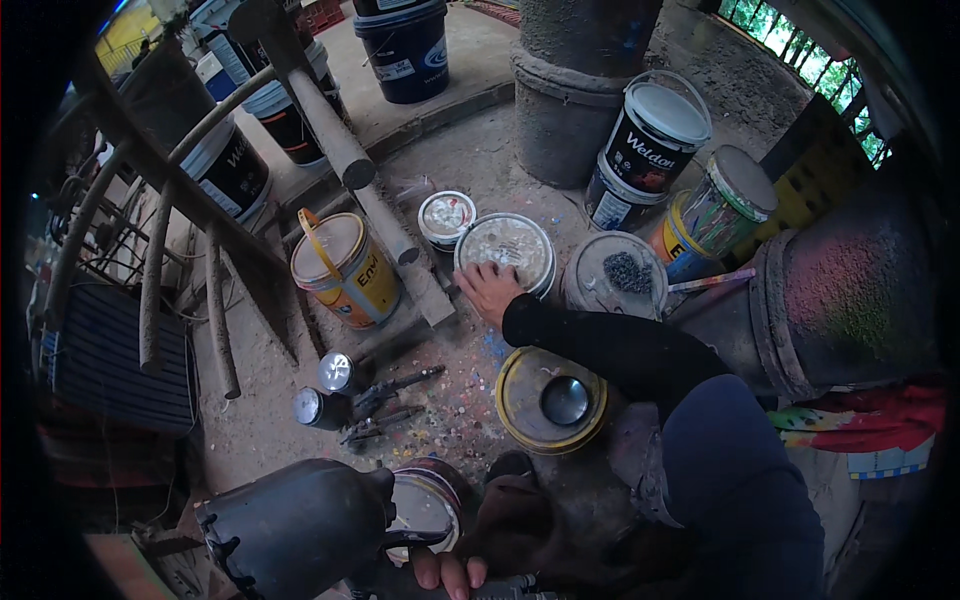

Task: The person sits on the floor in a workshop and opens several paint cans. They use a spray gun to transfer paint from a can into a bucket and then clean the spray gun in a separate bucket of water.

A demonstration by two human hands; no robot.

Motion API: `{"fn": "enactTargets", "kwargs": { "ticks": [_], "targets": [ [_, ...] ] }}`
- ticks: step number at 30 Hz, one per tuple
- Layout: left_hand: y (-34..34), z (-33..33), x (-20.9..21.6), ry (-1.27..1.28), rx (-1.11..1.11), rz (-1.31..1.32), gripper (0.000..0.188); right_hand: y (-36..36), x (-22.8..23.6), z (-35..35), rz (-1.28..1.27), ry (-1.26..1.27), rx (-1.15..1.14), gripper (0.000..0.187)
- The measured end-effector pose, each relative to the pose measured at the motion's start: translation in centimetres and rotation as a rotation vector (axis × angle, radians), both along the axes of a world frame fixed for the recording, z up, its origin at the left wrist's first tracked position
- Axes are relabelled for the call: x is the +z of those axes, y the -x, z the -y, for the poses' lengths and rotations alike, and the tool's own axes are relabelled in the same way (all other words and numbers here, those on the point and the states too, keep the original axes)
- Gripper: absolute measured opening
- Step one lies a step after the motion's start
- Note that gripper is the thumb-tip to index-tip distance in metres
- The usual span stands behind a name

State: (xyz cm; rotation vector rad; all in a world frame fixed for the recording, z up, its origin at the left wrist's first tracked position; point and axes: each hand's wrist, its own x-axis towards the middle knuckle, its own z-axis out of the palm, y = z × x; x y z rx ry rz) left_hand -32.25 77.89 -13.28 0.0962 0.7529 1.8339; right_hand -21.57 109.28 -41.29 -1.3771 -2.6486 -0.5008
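Note:
At the centre stands a white paint bucket [508,245] with a stained lid. My right hand [489,293] reaches across to it, its fingers bent over the lid's near left rim. A small white tub [446,216] sits just beyond, on the left. My left hand [449,574] shows only its fingers at the lower edge. They curl round what looks like a spray gun [300,525], with a dark grey cup tipped leftward; its handle is mostly hidden. Below my right forearm is a yellow-rimmed bucket [520,420] with a round dark metal cup [565,400] on top.
A yellow bucket [372,280] stands left beside a wooden beam [345,150]. Two small silver-topped cans [338,372] stand on the paint-spotted floor. To the right are a grey-lidded bucket [590,270], stacked black buckets [655,140] and large drums [840,310].

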Motion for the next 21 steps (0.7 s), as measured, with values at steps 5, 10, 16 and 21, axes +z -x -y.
{"fn": "enactTargets", "kwargs": {
  "ticks": [5,10,16,21],
  "targets": [
    [0.1,0.1,-0.2,0.002,-0.04,0.036,0.047,-3.1,3.4,-0.4,-0.112,0.381,0.091,0.037],
    [0.1,0.1,-0.1,-0.011,-0.026,0.037,0.048,-6.1,9.4,-3.4,-0.137,0.577,0.033,0.024],
    [0.1,-0.4,-0.3,0.014,-0.078,0.027,0.049,-7.3,11.2,-9.5,-0.42,0.639,0.084,0.038],
    [0.5,-0.7,0.0,0.062,-0.079,-0.004,0.048,-9.1,13.3,-13.7,-0.51,0.612,-0.063,0.04]
  ]
}}
